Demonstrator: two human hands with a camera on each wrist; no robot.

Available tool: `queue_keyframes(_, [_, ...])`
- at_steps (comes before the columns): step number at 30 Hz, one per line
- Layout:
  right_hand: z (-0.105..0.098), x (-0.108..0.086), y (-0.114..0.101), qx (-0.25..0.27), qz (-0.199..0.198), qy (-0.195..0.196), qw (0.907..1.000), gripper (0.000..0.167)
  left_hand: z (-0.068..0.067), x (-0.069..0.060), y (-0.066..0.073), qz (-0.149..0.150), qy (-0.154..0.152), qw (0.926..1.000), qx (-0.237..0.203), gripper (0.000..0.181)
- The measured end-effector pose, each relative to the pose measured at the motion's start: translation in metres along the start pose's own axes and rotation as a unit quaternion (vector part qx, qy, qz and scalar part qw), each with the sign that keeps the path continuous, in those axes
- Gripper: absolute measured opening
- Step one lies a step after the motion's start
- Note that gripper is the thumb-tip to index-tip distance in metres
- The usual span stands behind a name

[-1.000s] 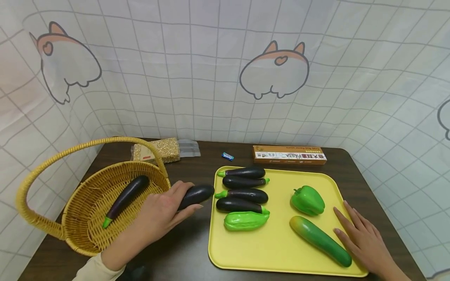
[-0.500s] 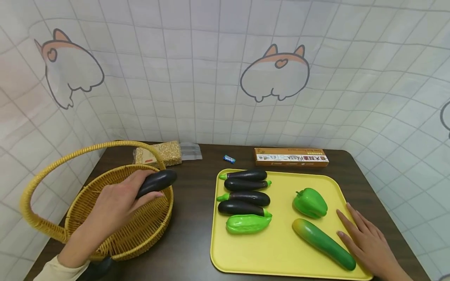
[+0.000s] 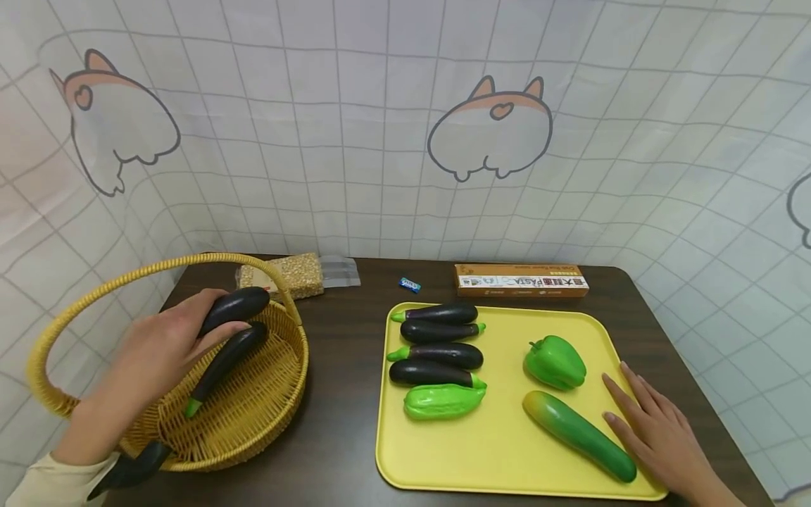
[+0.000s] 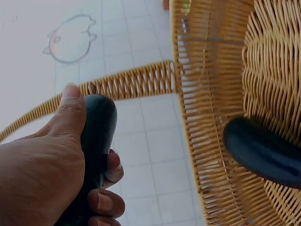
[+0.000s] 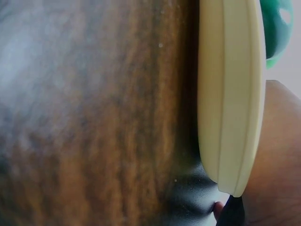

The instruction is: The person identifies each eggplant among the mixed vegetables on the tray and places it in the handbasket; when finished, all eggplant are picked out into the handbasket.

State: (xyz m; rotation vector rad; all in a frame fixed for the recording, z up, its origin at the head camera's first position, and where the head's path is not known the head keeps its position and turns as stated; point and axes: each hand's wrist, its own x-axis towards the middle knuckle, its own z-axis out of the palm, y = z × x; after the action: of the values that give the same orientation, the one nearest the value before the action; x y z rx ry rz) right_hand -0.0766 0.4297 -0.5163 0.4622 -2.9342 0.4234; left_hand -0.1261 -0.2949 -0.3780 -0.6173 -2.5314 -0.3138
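My left hand [image 3: 148, 345] grips a dark purple eggplant [image 3: 238, 307] over the wicker basket [image 3: 300, 377]. In the left wrist view, thumb and fingers wrap round that eggplant [image 4: 99, 125], beside the basket's handle. A second eggplant [image 3: 227, 365] with a green stem lies inside the basket, just below the held one. At the right edge of the yellow tray [image 3: 494, 458] rests my right hand [image 3: 662, 433], fingers spread, near a green cucumber [image 3: 578, 434]. In the right wrist view the tray's side hides most of that hand.
On the tray lie several eggplants [image 3: 443, 353] in a stack of rows, a wrinkled light-green vegetable [image 3: 445, 401] and a green bell pepper [image 3: 555, 362]. Behind stand a bag of grains [image 3: 298, 273], a small blue packet [image 3: 409, 284] and a pasta box [image 3: 521, 282]. The basket handle [image 3: 158, 265] arches high.
My left hand has carried the eggplant leftward from beside the tray to over the basket's far left part. The right hand has stayed at the tray edge.
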Motion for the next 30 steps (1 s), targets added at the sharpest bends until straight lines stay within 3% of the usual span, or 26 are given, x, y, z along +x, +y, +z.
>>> queue_keyframes(6, [0.000,0.000,0.002,0.004,-0.002,0.001,1.0000,0.065,0.003,-0.003,-0.007,-0.037,-0.031,0.9988,0.007,0.046])
queue_keyframes(14, [0.004,-0.002,0.002,0.011,-0.002,0.000,0.9999,0.065,0.011,-0.006,-0.017,-0.060,-0.054,0.9963,0.028,0.048])
queue_keyframes(20, [0.001,-0.009,0.003,0.011,0.014,-0.009,0.9998,0.065,0.015,0.002,-0.021,-0.102,-0.117,0.9872,0.038,0.051])
queue_keyframes(22, [0.001,-0.011,0.003,0.014,0.019,-0.013,0.9996,0.065,0.018,0.001,-0.023,-0.097,-0.119,0.9871,0.046,0.051])
queue_keyframes(27, [0.002,-0.007,0.002,0.019,0.008,-0.008,0.9998,0.065,0.026,-0.008,-0.031,-0.048,-0.073,0.9931,0.078,0.051])
queue_keyframes(30, [0.002,-0.003,0.003,0.014,0.000,-0.001,0.9999,0.065,0.028,-0.013,-0.034,-0.037,-0.066,0.9937,0.082,0.063])
